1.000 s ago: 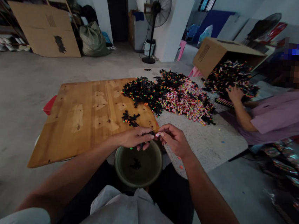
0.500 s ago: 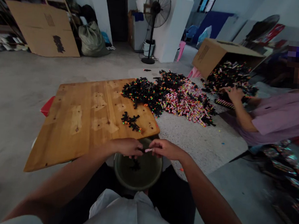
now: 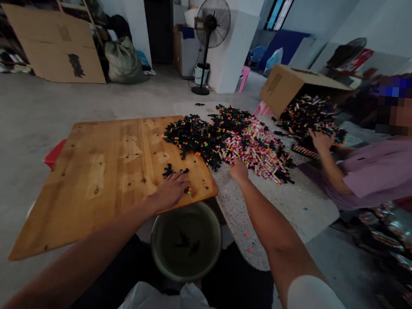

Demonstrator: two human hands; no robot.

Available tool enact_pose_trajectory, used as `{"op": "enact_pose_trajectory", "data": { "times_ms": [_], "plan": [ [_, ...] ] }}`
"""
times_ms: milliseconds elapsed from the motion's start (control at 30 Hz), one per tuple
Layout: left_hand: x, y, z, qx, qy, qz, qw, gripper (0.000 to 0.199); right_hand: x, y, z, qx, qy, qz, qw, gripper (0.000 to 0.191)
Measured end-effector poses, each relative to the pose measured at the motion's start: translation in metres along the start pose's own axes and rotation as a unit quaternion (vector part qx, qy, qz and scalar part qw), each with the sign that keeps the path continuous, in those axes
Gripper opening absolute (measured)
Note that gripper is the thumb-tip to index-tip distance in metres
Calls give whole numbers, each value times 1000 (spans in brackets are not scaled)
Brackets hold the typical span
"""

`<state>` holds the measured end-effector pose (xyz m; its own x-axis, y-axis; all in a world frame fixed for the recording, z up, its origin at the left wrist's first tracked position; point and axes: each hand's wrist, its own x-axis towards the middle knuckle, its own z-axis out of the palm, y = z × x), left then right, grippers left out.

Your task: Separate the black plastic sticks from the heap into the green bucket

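Note:
My left hand [image 3: 172,188] reaches over several small black pieces [image 3: 168,171] with orange and green tips near the corner of the wooden board [image 3: 117,165]; its fingers partly cover them, and its grip is unclear. At the near edge of the pink-and-white pieces [image 3: 255,147] is my right hand [image 3: 239,171], fingertips hidden against the pile. A heap of black pieces [image 3: 193,134] adjoins it. Between my legs stands a round green tub [image 3: 153,246] with a few black pieces in the bottom.
A speckled grey table [image 3: 274,205] extends right, with orange bits near its edge. Across it, another person's hand [image 3: 323,141] touches a pile spilling from a cardboard box [image 3: 281,89]. A standing fan [image 3: 211,24] is at the back.
Both hands were together over the tub with a small pink-and-white piece. They have parted, left to the board and right to the pile. More black pieces lie in the tub.

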<state>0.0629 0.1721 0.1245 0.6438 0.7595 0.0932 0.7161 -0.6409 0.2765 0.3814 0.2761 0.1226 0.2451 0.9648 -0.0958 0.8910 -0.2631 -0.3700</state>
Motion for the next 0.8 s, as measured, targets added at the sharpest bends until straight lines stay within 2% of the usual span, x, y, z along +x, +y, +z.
{"op": "enact_pose_trajectory", "data": {
  "times_ms": [133,267,433,533,633,700,733,800],
  "plan": [
    [9,-22,5,53,-35,-25,998,43,17,-12,19,-25,9,27,999,38],
    [12,-30,13,46,-36,-7,998,34,22,-12,34,-40,5,31,999,36],
    [16,-30,10,6,-22,11,1000,28,26,-3,35,-29,15,40,999,43],
    [18,-26,7,-30,0,17,999,14,34,0,32,-12,8,55,998,41],
    [18,-24,5,-104,32,-26,994,10,42,0,29,12,-3,71,997,37],
    [18,-24,6,-198,85,-111,970,14,44,0,26,32,-8,80,996,35],
    [19,-25,6,-260,119,-159,945,17,42,0,24,44,-9,82,996,33],
    [19,-27,5,-409,186,-241,860,24,35,1,20,73,-8,80,994,27]
  ]
}}
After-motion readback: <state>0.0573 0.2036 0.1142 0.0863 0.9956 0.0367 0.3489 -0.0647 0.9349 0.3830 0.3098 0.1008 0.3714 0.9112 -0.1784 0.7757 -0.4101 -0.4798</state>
